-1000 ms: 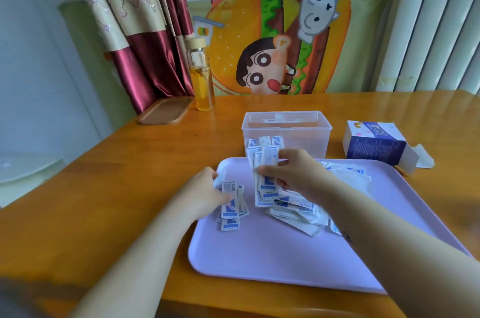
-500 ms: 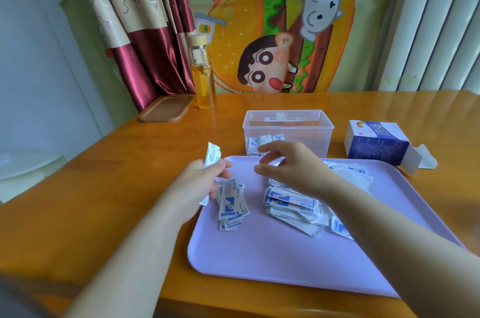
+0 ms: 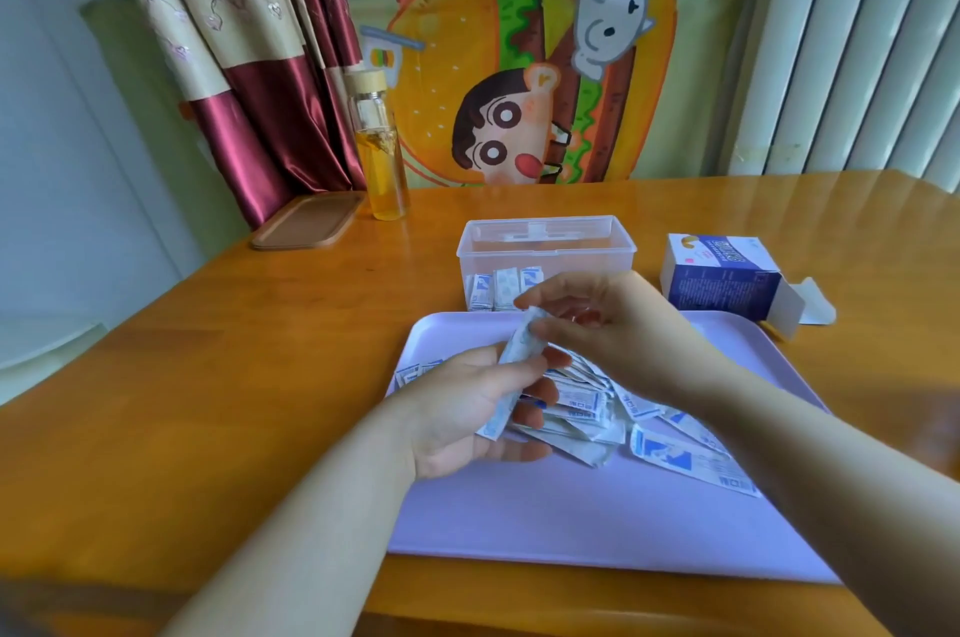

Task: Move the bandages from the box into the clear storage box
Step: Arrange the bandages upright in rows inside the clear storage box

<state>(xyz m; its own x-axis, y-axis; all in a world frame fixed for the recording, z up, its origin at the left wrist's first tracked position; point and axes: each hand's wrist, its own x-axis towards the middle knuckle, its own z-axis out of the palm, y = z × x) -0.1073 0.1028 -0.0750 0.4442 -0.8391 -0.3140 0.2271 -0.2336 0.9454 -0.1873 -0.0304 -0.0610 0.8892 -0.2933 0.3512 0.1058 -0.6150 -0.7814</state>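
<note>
Head camera view, looking down along two bare forearms that reach out over an orange-brown wooden table (image 3: pixel 208 376). Nearest lies a flat lilac plastic tray (image 3: pixel 571 522).

Above the left part of the tray, the left hand (image 3: pixel 467 407) is turned palm up. Its fingers curl round the lower half of a white and blue paper-wrapped bandage (image 3: pixel 511 374), which stands tilted. It is unclear whether this is one wrapper or several pressed together. Just beyond, the right hand (image 3: pixel 608 324) pinches the upper end of the same bandage between curled fingertips.

Beneath and to the right of the hands, a loose heap of wrapped bandages (image 3: pixel 675 454) lies on the tray. A few more wrappers (image 3: pixel 413 371) lie near its left edge.

Just past the far edge of the tray stands a clear rectangular plastic storage box (image 3: pixel 545 246) with no lid on. Inside it, a row of upright bandages (image 3: pixel 498 288) leans against the near wall. To the right of it, a blue and white cardboard box (image 3: pixel 722 283) lies on its side with its end flap open.

Farther back on the left stands a glass bottle of yellow liquid (image 3: pixel 382 153) with a pale cap, beside a brown wooden dish (image 3: pixel 309 220). Behind the table hang a dark red and cream curtain (image 3: pixel 249 64), a cartoon burger poster (image 3: pixel 519 80) and white vertical blinds (image 3: pixel 857 38).
</note>
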